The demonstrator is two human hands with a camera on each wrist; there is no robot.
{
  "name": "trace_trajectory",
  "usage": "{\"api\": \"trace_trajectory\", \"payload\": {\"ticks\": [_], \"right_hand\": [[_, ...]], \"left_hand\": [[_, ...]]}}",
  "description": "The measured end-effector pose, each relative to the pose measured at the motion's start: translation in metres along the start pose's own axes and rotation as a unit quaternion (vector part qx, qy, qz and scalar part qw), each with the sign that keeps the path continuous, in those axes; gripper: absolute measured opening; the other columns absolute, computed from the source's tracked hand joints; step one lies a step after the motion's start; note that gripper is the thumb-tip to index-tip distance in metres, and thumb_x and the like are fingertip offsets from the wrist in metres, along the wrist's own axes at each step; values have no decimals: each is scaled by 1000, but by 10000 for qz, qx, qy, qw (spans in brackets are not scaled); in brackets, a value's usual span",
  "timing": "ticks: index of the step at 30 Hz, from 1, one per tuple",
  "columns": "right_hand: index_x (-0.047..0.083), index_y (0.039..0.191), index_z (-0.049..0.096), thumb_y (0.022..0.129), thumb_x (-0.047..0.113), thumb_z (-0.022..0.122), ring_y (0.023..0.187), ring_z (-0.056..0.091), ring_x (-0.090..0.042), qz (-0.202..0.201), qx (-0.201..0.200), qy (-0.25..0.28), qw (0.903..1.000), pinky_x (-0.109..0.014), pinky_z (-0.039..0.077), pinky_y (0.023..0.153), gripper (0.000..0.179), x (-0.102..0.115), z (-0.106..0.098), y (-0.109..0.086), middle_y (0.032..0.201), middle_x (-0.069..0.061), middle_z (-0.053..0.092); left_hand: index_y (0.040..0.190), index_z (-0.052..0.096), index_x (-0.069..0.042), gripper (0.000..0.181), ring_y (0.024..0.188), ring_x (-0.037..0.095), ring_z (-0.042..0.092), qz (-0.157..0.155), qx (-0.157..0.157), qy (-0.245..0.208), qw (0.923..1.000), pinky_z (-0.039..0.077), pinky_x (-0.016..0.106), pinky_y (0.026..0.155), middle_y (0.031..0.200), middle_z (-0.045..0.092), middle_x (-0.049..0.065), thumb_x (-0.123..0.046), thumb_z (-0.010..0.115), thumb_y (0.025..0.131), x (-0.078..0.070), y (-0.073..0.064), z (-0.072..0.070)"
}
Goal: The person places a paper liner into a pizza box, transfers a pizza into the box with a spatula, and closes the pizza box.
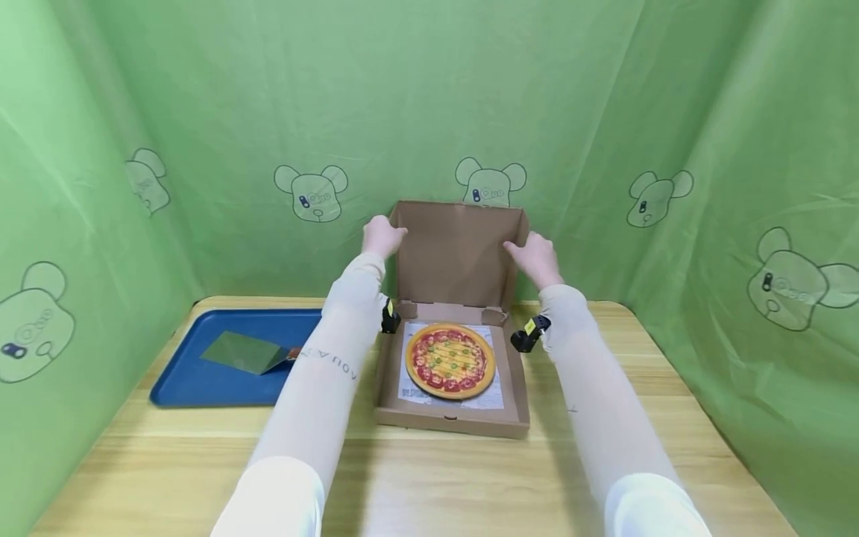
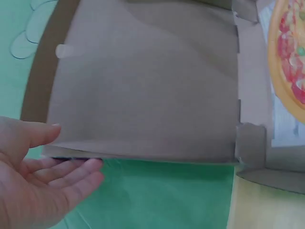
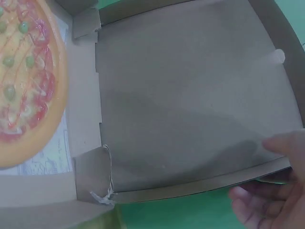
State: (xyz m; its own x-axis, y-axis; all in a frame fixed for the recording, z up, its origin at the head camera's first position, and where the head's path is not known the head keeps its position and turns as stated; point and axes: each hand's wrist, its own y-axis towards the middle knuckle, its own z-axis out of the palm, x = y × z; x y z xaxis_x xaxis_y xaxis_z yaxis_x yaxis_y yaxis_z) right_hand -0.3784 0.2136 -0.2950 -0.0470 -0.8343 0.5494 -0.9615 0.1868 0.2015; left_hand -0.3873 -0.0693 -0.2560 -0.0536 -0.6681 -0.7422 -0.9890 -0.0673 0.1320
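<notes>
A brown cardboard pizza box [image 1: 450, 429] stands open, its lid [image 1: 456, 253] raised upright at the back. Inside lies a round pizza [image 1: 450, 361] with red slices and green bits, on a printed white sheet [image 1: 493, 391]. At the lid's upper left corner my left hand [image 1: 383, 237] holds the edge, thumb on the inner side and fingers at the outer side. My right hand [image 1: 535, 257] holds the upper right part likewise; its thumb [image 3: 281, 143] lies over the inner face, with the other fingers partly hidden behind the side flap.
Left of the box lies a blue tray [image 1: 201, 388], partly covered by my left arm. On it rests a flat server-like tool [image 1: 244, 352] with a brownish handle, partly hidden. Green curtains [image 1: 403, 97] enclose the wooden table [image 1: 443, 485] at the back and sides.
</notes>
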Motion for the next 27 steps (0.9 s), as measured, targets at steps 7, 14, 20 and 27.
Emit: {"api": "trace_trajectory", "payload": {"ticks": [7,14,20,27], "right_hand": [[-6,107,56,103,24,40,78,56,-32,-58,-274,-66,9996,-39,48,64,35,3,2,-2,91,-20,58],[-8,110,56,103,22,39,91,60,-40,-188,-317,-51,9993,-50,52,77,35,9,1,-1,101,-27,61],[-12,118,54,103,21,40,97,60,-46,-221,-460,31,9987,-53,53,82,39,7,-3,2,112,-33,60],[-6,100,55,103,23,39,85,59,-41,-393,-856,167,9954,-50,50,72,33,5,-3,0,96,-28,61]], "left_hand": [[102,71,0,31,101,31,65,120,-254,-27,9996,54,40,92,108,72,17,-26,56,97,10,6,2],[113,71,-5,28,107,30,65,18,-544,-176,9984,52,41,98,117,70,13,-21,53,98,15,10,-4],[106,73,-7,26,107,30,65,54,-649,-284,9975,51,43,98,118,71,11,-18,51,96,9,8,-7],[90,72,-3,27,78,24,64,308,-798,-568,9947,54,39,82,85,72,10,-17,50,97,8,3,-9]]}}
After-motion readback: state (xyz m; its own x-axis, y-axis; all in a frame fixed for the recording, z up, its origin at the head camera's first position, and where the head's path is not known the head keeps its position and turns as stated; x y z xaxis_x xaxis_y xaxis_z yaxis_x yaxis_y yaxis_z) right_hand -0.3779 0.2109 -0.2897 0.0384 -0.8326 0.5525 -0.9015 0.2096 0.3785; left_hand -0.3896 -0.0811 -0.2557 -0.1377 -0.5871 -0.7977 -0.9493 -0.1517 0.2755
